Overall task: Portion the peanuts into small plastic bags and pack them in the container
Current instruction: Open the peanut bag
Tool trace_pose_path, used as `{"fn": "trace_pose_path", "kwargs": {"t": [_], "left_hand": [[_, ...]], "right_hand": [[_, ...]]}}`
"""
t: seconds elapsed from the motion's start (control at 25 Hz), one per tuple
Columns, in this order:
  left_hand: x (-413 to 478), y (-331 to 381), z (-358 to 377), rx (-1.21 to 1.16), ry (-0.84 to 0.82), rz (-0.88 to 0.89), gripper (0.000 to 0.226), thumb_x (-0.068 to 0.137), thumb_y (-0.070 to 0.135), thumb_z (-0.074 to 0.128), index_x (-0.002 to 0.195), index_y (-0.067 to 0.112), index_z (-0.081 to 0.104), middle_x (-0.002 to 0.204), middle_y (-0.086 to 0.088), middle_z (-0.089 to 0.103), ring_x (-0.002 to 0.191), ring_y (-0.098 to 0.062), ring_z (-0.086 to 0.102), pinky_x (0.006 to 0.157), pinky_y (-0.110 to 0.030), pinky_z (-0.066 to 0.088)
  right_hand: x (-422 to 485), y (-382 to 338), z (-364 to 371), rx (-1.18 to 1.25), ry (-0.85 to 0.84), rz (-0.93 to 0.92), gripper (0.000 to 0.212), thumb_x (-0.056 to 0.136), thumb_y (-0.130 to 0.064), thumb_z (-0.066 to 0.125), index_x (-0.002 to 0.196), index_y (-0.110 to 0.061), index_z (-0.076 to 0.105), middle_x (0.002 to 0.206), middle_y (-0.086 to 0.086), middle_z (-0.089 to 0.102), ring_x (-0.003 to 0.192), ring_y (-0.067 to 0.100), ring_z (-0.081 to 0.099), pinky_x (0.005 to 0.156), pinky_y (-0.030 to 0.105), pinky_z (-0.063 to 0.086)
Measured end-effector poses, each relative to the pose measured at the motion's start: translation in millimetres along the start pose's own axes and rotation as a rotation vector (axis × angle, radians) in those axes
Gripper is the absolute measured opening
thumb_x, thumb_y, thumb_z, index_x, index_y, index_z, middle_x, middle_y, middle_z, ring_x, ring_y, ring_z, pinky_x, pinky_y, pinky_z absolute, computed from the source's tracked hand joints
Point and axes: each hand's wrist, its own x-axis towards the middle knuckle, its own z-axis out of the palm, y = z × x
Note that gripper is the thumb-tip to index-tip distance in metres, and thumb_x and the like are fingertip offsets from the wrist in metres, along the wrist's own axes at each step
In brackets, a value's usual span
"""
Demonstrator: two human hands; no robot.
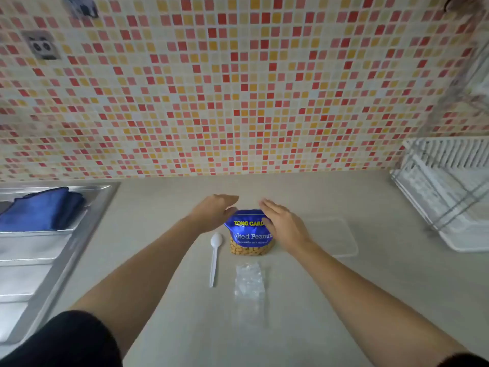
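**Peanut bag between two open hands: spill risk at opening**

The peanut bag point(248, 234) stands upright on the bench point(344, 300), with the left hand point(211, 211) at its upper left corner and the right hand point(284, 225) over its right side. The fingers point(267, 205) of both hands are straight or relaxed and grip nothing. I cannot tell whether they touch the bag.

What could go wrong, as I judge it:
- A sharp tear at the top could jerk the bag and scatter peanuts across the bench, or left of the fingers toward the sink point(60, 260).
- The bag may tip once opened if only one hand steadies it.
- The small bags point(250, 282) look thin and light, so a brush from a forearm could slide them away.

Containers:
- The peanut bag's top looks shut, and nuts show through its clear lower window.
- The small bags lie flat and empty on the near side of the fingers, toward the person.
- The spoon point(215, 255) lies just beside them, below the left fingers.
- The clear container point(336, 234) sits right of the right fingers, with nothing visible in it.
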Motion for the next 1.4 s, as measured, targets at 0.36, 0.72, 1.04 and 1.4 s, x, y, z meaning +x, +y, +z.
{"fn": "trace_pose_path", "kwargs": {"t": [0.36, 0.72, 1.04, 1.4], "left_hand": [[22.5, -12.4, 9.1, -0.166, -0.068, 0.103, 0.021, 0.091, 0.022, 0.054, 0.103, 0.014, 0.069, 0.099, -0.005, 0.072, 0.089, -0.019, 0.061, 0.073, -0.020, 0.038], [37.5, -20.1, 0.2, -0.333, -0.202, 0.028, 0.020, 0.087, 0.035, 0.059, 0.082, 0.020, 0.072, 0.071, 0.009, 0.063, 0.075, -0.010, 0.055, 0.064, -0.017, 0.040], [51.8, -9.5, -1.0, -0.514, -0.368, -0.050, 0.016, 0.084, 0.033, 0.062, 0.087, 0.021, 0.073, 0.085, 0.006, 0.070, 0.084, -0.011, 0.063, 0.079, -0.026, 0.050], [54.5, -5.2, 7.3, -0.138, -0.164, 0.219, 0.019, 0.092, 0.020, 0.050, 0.089, 0.006, 0.063, 0.083, -0.001, 0.057, 0.079, -0.015, 0.048, 0.075, -0.029, 0.042]], "right_hand": [[0.7, 10.8, 24.7, -0.096, 0.278, -0.079, 0.031, 0.068, -0.002, 0.076, 0.097, -0.010, 0.071, 0.097, 0.001, 0.071, 0.082, 0.020, 0.067, 0.078, 0.021, 0.047], [9.0, 22.1, 30.7, -0.080, 0.363, -0.184, 0.019, 0.070, -0.004, 0.068, 0.087, -0.012, 0.074, 0.071, 0.003, 0.065, 0.064, 0.024, 0.060, 0.069, 0.027, 0.040], [8.5, 30.9, 35.1, -0.080, 0.330, -0.242, 0.021, 0.073, -0.002, 0.071, 0.090, -0.014, 0.072, 0.070, 0.002, 0.060, 0.072, 0.015, 0.046, 0.063, 0.022, 0.043], [23.2, 12.5, 29.7, 0.001, 0.165, -0.047, 0.015, 0.084, -0.015, 0.052, 0.077, -0.011, 0.065, 0.075, 0.003, 0.064, 0.071, 0.025, 0.056, 0.070, 0.025, 0.039]]}}
